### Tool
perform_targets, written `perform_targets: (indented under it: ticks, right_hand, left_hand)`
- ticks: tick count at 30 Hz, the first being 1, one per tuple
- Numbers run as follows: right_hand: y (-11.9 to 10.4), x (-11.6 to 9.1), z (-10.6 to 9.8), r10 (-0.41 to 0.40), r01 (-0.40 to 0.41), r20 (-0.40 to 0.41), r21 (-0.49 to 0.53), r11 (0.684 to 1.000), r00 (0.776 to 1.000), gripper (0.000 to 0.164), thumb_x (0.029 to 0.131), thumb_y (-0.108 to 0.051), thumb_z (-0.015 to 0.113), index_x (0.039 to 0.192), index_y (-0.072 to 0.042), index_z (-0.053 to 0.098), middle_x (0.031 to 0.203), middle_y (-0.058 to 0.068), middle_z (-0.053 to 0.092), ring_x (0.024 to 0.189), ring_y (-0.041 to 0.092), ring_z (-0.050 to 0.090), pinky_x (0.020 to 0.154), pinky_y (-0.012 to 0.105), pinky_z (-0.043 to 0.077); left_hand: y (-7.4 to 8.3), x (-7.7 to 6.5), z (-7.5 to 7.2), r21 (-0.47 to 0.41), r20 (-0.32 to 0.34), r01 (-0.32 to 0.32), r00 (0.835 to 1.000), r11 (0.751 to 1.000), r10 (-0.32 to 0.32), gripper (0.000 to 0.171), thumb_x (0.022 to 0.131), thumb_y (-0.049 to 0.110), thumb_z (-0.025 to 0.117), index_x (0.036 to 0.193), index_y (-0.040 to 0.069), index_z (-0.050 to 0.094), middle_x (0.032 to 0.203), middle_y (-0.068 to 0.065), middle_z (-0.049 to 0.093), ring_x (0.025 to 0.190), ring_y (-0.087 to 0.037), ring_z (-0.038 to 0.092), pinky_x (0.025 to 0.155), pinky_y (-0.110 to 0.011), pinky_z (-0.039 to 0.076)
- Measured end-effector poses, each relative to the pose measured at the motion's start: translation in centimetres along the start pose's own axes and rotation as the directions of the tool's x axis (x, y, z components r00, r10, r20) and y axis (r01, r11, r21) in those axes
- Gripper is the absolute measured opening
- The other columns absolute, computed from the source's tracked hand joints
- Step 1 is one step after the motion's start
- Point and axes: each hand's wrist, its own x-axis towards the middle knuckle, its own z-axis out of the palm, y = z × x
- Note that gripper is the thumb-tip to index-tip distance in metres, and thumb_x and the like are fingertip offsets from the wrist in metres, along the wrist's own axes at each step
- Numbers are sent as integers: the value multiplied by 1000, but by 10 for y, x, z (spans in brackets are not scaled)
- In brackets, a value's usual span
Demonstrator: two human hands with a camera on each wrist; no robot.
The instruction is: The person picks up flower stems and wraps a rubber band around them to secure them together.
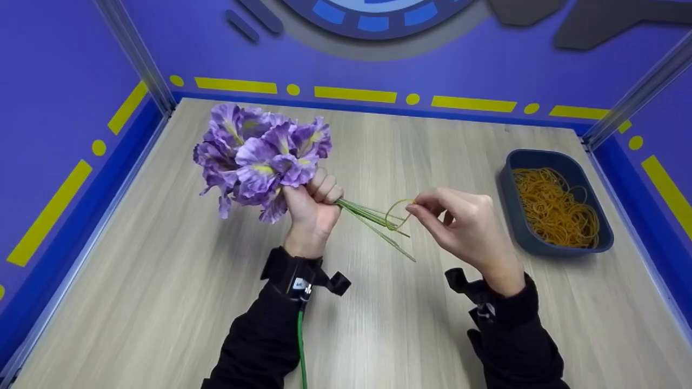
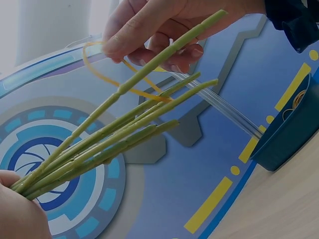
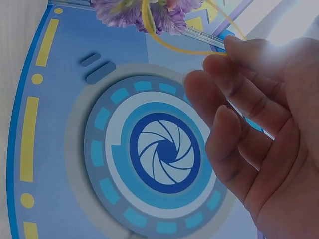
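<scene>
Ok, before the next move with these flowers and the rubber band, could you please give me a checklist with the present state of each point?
1. Left grip around the stems, close to the blooms: ok.
2. Right grip pinching the rubber band: ok.
3. Stem ends gathered together: not ok, they spread apart.
4. Band drawn snug around the bundle: not ok, its loop stands open.
5. Every stem inside the loop: cannot tell.
6. Spare bands in the bin: ok.
</scene>
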Motion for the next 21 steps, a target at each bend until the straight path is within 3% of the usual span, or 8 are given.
perform_targets:
  ticks: [8, 13, 21]
  right_hand:
    - [-6, -4, -10, -19, 18, 111, 15, 1000, 994, 12, 87, -8, 79, 92, -14, 71, 79, -12, 68, 61, -1, 57, 52, 16, 46]
    - [-6, -2, -6, -18, 16, 106, 18, 1000, 994, 11, 88, -8, 78, 93, -14, 71, 81, -11, 69, 61, -1, 57, 51, 16, 47]
    - [-4, 0, 9, -9, 5, 70, 63, 998, 997, 9, 88, -8, 78, 93, -12, 72, 77, -7, 68, 57, 2, 58, 49, 18, 47]
  left_hand:
    - [-1, 0, 0, -21, 31, 1, 1000, 1000, 0, 49, 109, 36, 23, 63, 19, 22, 55, 8, 15, 48, -4, 10, 46, -18, 6]
    - [-4, 0, 0, -18, 69, 7, 998, 1000, -6, 46, 107, 32, 23, 63, 19, 23, 56, 8, 14, 49, -4, 9, 47, -18, 5]
    - [-11, -3, -1, 55, 64, 8, 998, 998, -12, 52, 109, 36, 21, 60, 19, 25, 55, 9, 14, 48, -4, 9, 46, -18, 5]
